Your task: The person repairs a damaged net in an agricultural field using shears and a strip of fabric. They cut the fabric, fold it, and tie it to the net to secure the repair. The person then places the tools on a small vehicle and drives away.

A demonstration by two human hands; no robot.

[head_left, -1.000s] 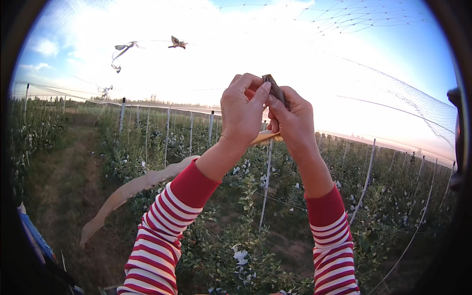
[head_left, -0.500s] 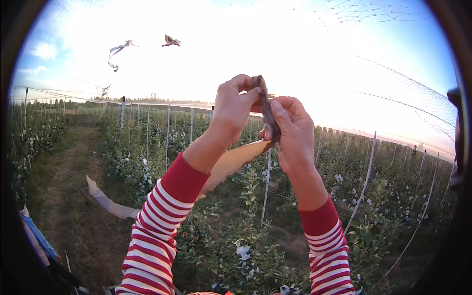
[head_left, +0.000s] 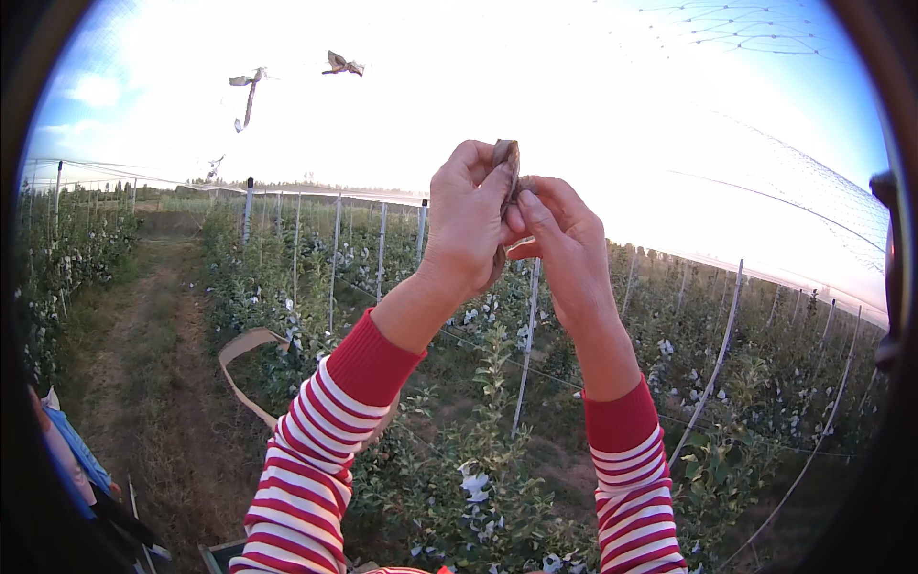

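Both my hands are raised in front of me at about the height of the horizon, close together. A long brownish cloth strip is pinched between the thumb and fingers of my left hand, its folded end standing above them. The fingers of my right hand are closed on the strip just beside it. Whatever the strip is wrapped around is hidden by my fingers and the glare. Its long pale tail reappears curled left of my striped left sleeve, partly hidden behind that arm.
A knotted strip and another with a dangling end hang at upper left. Netting spans the upper right. Pale posts stand among leafy rows with white patches. A dirt track runs left; a person in blue is at lower left.
My right hand has moved slightly up and left, closer to my left hand. The strip has bunched between them, and its tail has swung into a curl. The view has shifted a little.
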